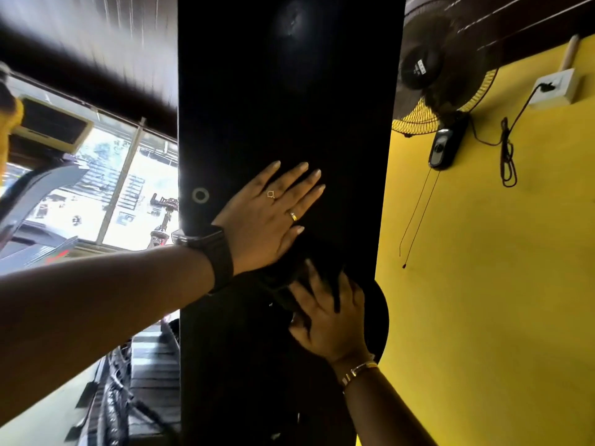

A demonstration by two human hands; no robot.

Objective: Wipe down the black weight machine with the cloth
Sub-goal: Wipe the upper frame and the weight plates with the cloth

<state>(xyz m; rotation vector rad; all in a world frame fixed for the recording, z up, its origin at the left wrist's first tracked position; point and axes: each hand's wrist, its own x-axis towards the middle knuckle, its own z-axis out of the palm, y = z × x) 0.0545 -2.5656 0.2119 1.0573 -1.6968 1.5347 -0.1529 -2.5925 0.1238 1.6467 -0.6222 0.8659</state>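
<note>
— Why is the left hand laid on the machine like that?

— To brace, I'd say. It lies flat on the black weight machine, fingers straight and a little apart, holding nothing. The upright panel is tall and smooth, so a steadying palm gives something to push against.

— And the cloth?

— Lower down, just under that left palm. The cloth is dark, nearly the panel's own colour, bunched against the face of the machine. The right hand is spread over it, fingers splayed and pressing it to the surface rather than gripping it. That hand is blurred, so the cloth's edges are hard to make out.

— How far along is the wiping?

— Hard to judge. There's a dull smudge high on the panel, so I'd guess the upper part wants attention yet.

— Anything in the way?

— The wall fan hangs on the yellow wall just beside the panel's right edge, its pull cord dangling near. A wide sweep could catch that.
</note>
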